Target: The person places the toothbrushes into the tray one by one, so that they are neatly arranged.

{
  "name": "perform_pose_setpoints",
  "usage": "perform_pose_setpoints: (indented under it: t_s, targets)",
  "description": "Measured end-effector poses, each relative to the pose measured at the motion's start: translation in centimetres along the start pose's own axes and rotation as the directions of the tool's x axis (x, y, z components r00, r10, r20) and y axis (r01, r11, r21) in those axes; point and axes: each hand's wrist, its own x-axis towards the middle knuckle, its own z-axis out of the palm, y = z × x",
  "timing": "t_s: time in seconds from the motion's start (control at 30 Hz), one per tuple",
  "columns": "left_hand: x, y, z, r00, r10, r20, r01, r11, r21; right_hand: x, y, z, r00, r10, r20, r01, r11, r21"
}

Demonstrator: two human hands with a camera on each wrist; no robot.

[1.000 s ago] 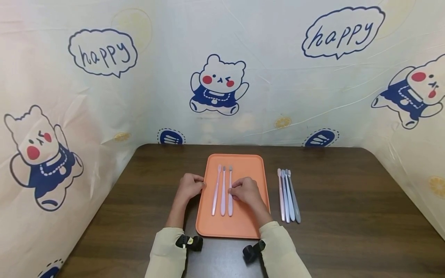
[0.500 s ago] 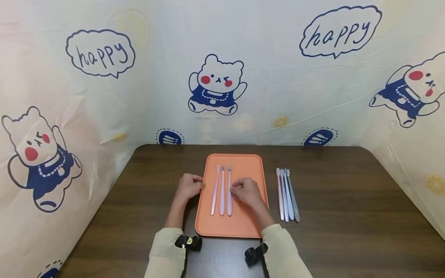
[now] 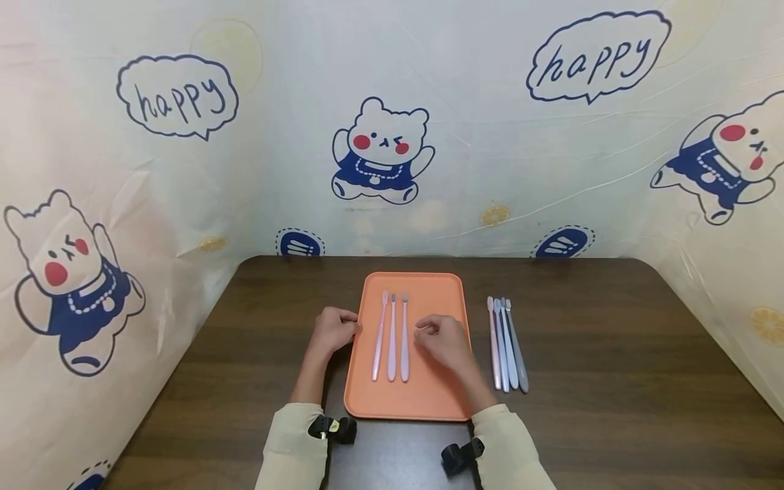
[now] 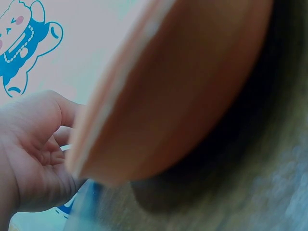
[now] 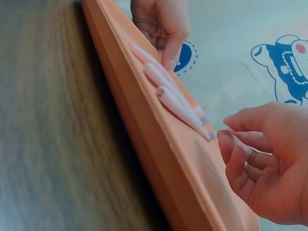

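Three pale pink-lilac toothbrushes lie side by side on an orange tray, heads toward the far end. My left hand holds the tray's left rim. In the left wrist view its fingers are bent at the tray edge. My right hand hovers over the tray's right half, beside the rightmost toothbrush and apart from it. In the right wrist view the right hand's fingers are loosely bent with nothing between them.
Right of the tray, several more toothbrushes in pink, blue and grey lie close together on the dark wooden table. A cartoon-printed sheet rises behind the table and at its sides.
My right hand has let go of the rightmost toothbrush and moved a little to the right. The left hand has stayed at the tray's rim.
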Motion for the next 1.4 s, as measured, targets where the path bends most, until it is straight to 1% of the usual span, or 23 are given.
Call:
perform_pose_setpoints:
  t_s: [0.07, 0.2, 0.43, 0.57, 0.97, 1.17, 1.4]
  targets:
    - [0.1, 0.0, 0.0, 1.0, 0.003, -0.001, -0.003, 1.0, -0.001, -0.1, 0.2, -0.3, 1.0, -0.016, -0.002, 0.016, 1.0, 0.017]
    - [0.1, 0.0, 0.0, 1.0, 0.0, 0.002, 0.0, 1.0, 0.003, -0.3, 0.5, -0.8, 1.0, -0.005, -0.01, 0.006, 0.999, 0.048]
    - [0.0, 0.0, -0.1, 1.0, 0.0, 0.004, 0.0, 1.0, -0.004, -0.8, 0.7, -1.8, 1.0, 0.014, -0.026, -0.014, 1.0, 0.025]
    - [0.0, 0.1, -0.1, 1.0, -0.004, 0.005, 0.004, 1.0, -0.011, -0.9, 0.8, -2.2, 0.999, 0.026, -0.031, -0.025, 0.999, 0.029]
    - [-0.1, 0.1, 0.0, 1.0, -0.006, 0.002, 0.006, 1.0, -0.024, -0.9, 1.3, -2.6, 0.999, 0.014, -0.044, -0.013, 0.999, 0.029]
    - [0.0, 0.1, 0.0, 1.0, -0.011, 0.012, 0.012, 1.0, -0.023, -1.1, 1.5, -3.1, 0.998, 0.037, -0.055, -0.035, 0.999, 0.038]
    - [0.0, 0.0, 0.0, 1.0, -0.009, 0.011, 0.009, 0.999, -0.035, -1.0, 1.8, -4.4, 0.996, 0.048, -0.076, -0.042, 0.996, 0.074]
